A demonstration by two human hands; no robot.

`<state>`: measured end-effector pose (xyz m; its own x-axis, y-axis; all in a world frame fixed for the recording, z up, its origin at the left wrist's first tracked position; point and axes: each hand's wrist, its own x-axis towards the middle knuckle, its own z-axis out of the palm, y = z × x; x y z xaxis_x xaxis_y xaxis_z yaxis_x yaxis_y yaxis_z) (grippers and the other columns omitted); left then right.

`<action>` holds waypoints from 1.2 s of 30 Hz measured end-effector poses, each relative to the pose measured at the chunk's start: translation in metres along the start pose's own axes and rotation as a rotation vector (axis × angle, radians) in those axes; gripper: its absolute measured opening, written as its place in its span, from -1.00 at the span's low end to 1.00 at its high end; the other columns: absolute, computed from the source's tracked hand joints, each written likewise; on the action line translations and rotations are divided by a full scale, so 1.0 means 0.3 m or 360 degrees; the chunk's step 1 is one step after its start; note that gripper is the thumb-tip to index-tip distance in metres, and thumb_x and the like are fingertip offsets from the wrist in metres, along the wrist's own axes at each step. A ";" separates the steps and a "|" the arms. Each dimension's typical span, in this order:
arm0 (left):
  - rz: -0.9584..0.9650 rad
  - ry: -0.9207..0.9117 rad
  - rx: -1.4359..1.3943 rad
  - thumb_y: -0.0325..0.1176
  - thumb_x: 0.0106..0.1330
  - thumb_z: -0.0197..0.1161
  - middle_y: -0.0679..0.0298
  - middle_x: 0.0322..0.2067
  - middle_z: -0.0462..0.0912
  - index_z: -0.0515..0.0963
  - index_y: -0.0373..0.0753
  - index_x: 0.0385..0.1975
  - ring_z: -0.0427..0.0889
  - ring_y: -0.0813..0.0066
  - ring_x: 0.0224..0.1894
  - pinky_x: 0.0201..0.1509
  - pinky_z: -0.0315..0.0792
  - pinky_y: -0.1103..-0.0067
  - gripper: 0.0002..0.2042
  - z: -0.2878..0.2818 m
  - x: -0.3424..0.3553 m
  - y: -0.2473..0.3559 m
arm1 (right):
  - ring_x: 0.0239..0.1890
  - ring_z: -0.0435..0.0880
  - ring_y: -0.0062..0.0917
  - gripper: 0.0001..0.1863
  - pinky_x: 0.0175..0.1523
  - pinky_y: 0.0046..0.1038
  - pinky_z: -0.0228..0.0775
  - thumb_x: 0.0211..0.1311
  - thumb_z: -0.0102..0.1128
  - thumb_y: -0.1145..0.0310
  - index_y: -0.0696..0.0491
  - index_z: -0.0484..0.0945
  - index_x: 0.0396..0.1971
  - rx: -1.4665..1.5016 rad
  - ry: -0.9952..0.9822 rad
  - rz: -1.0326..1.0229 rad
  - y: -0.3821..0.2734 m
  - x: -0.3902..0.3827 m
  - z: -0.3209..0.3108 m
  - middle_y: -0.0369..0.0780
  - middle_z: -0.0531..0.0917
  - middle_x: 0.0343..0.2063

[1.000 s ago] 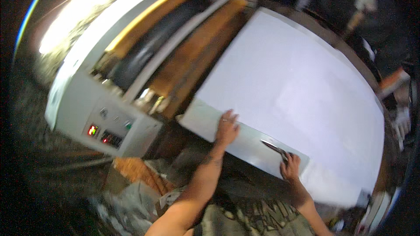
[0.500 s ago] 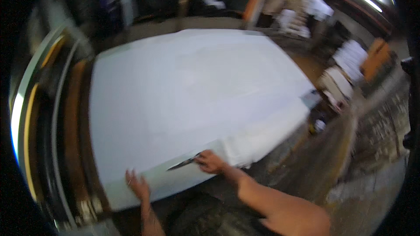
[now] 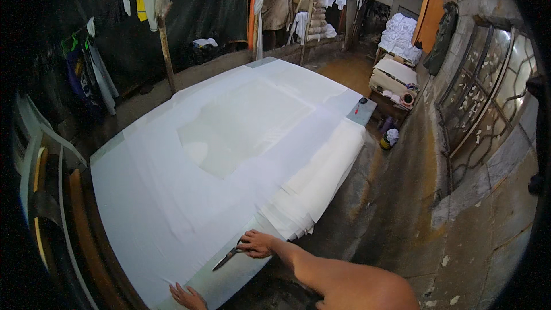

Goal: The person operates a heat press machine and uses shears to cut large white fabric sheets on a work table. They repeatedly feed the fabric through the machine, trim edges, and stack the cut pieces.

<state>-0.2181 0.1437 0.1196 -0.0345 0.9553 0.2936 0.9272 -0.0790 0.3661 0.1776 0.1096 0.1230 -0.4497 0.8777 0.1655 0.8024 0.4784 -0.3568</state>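
Observation:
White cloth [image 3: 155, 195] lies spread over a large pale table [image 3: 229, 284]; a greyish patch shows in its middle. Near the table's front edge, my right hand [image 3: 256, 243] is closed on the handles of scissors [image 3: 225, 259]. Their dark blades point left and toward me, low over the bare tabletop strip beside the cloth's edge. My left hand [image 3: 188, 297] rests by the cloth's near edge, fingers spread, partly cut off by the picture's lower rim. To the right of my right hand, layered cream fabric [image 3: 327, 166] hangs over the table's side.
A small dark object with a red part [image 3: 360, 103] sits on the table's far right corner. Beyond stand a bench [image 3: 393, 74] and a white cloth pile [image 3: 400, 37]. Long rolls [image 3: 92, 241] lie at left. A wall with a barred window [image 3: 479, 92] runs along the right.
The view has swung to the right, so the table sits turned and the window wall shows. The scissors remain in my right hand; my left hand appears lower in the picture.

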 end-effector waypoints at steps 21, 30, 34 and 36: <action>-0.0094 -0.0119 -0.0127 -0.22 0.34 0.15 -0.11 0.28 0.25 0.40 -0.27 0.19 0.21 -0.05 0.33 0.38 0.08 0.17 -0.54 -0.019 0.002 0.021 | 0.07 0.35 -0.12 -0.48 0.19 -0.10 0.16 0.23 0.09 0.19 0.00 0.32 0.18 0.0023 -0.0005 -0.0014 0.011 -0.005 0.035 -0.03 0.38 -0.01; -0.0055 0.0216 -0.0245 -0.32 0.13 0.31 -0.04 0.23 0.32 0.47 -0.23 0.09 0.23 0.00 0.31 0.37 0.16 0.19 -0.53 0.059 0.039 -0.093 | 0.01 0.33 -0.03 -0.50 0.17 -0.02 0.11 0.11 0.15 0.14 0.09 0.45 0.02 0.0064 0.0040 0.0045 -0.078 0.061 -0.062 0.02 0.45 -0.09; -0.0057 0.0192 -0.0092 -0.18 0.28 0.12 -0.02 0.27 0.26 0.40 -0.29 0.15 0.19 0.08 0.34 0.41 0.08 0.22 -0.52 0.012 -0.018 -0.082 | 0.13 0.30 0.02 -0.48 0.25 0.07 0.01 0.24 0.05 0.12 0.13 0.40 0.12 0.0008 -0.0139 0.0056 -0.163 0.041 -0.056 0.04 0.45 0.06; -0.0141 0.0102 -0.0012 -0.16 0.32 0.05 -0.02 0.30 0.22 0.37 -0.29 0.18 0.15 0.09 0.36 0.43 0.03 0.23 -0.51 -0.005 -0.021 -0.079 | 0.13 0.30 0.03 -0.47 0.25 0.08 0.01 0.24 0.06 0.11 0.13 0.40 0.12 0.0015 -0.0163 0.0073 -0.166 0.048 -0.053 0.05 0.46 0.04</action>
<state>-0.2404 0.1393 0.1104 -0.1405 0.9384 0.3156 0.9167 0.0029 0.3995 0.1374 0.0988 0.1579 -0.4506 0.8911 0.0543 0.8196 0.4370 -0.3705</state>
